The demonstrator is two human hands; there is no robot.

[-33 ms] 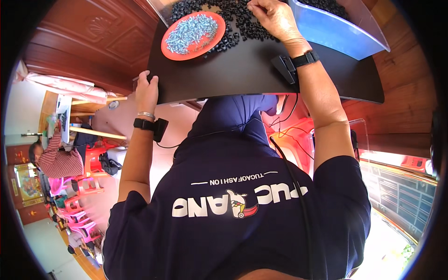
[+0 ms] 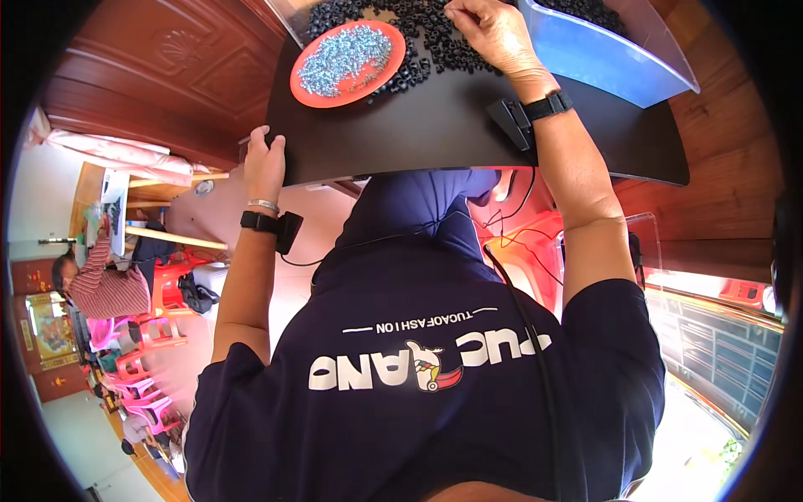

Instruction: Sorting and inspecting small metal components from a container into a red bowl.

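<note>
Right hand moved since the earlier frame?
No, the right hand shows no visible shift against the blue bin.

Rests the left hand (image 2: pixel 265 169) at the left edge of the dark desk (image 2: pixel 376 138), with fingers (image 2: pixel 259 136) parted. Holds the right hand (image 2: pixel 495 40), bunched, over loose black parts (image 2: pixel 410 77), between an orange-red plate (image 2: pixel 326 103) of small silvery pieces (image 2: pixel 341 60) and a blue bin (image 2: pixel 594 63). Wears a black strap (image 2: pixel 548 105) on each wrist.
</note>
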